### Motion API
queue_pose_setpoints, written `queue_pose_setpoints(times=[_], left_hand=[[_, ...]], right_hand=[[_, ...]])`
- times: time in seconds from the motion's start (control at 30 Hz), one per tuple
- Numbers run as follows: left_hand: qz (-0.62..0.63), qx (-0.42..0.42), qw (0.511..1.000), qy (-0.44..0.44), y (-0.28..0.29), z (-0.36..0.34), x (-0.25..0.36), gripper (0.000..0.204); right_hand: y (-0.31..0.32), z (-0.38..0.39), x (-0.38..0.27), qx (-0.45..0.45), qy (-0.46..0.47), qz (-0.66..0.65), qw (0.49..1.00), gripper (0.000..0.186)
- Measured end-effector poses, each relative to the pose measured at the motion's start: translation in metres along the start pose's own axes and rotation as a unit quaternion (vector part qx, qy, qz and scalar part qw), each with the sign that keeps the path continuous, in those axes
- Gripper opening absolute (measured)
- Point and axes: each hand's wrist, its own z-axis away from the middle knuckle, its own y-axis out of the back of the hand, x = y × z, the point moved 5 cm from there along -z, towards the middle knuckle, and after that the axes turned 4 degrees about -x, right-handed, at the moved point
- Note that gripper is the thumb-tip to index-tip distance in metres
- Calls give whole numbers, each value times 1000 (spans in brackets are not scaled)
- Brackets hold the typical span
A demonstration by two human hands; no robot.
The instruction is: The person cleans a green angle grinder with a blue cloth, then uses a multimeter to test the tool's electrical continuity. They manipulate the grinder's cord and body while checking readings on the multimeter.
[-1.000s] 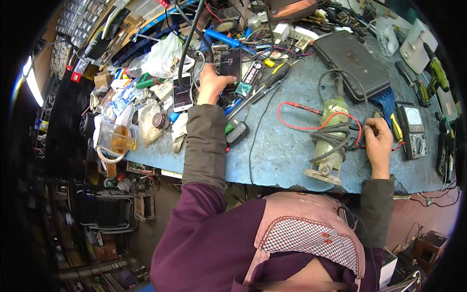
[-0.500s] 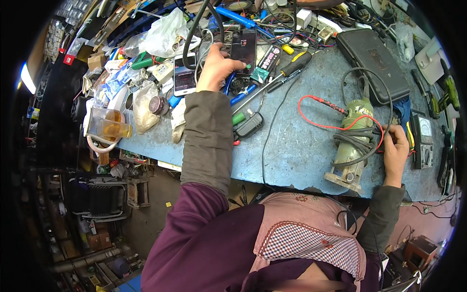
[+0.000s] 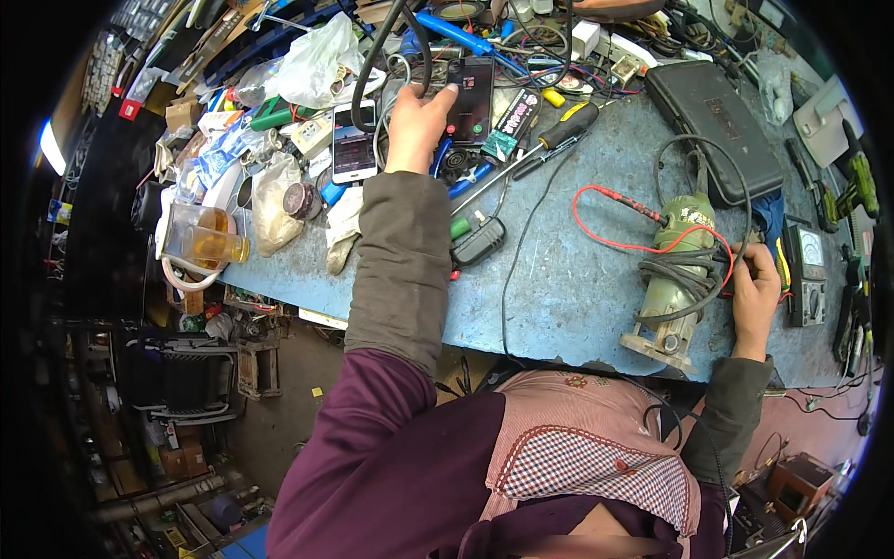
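Note:
My left hand (image 3: pixel 417 127) reaches to a black phone (image 3: pixel 469 110), thumb out at its upper left edge, fingers apart. A white phone (image 3: pixel 352 154) lies left of the hand, under looped black cables. My right hand (image 3: pixel 756 293) has curled fingers beside a green power tool (image 3: pixel 680 298) wrapped in black cord and a red test lead (image 3: pixel 594 194); what those fingers pinch is hidden. Just right of that hand stands an analog multimeter (image 3: pixel 808 273).
The blue bench (image 3: pixel 549 317) carries a black case (image 3: pixel 708 121), screwdriver (image 3: pixel 568 121), charger (image 3: pixel 477 240), green drill (image 3: pixel 857 186), plastic bags (image 3: pixel 312 56), a jug with amber liquid (image 3: pixel 209 238) and tangled wires.
My left thumb has moved up from the black phone's lower part to its upper edge. The whole view has shifted slightly; my right hand stays beside the power tool.

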Motion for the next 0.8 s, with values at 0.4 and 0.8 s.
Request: queue_pose_setpoints(times=[0.4,0.8], left_hand=[[-225,-6,972,-69,-5,-5,-11,99],[-68,-85,994,-21,-3,3,3,106]], right_hand=[[2,0,-2,-13,9,37,999,14],[2,0,-4,-23,1,41,999,13]])
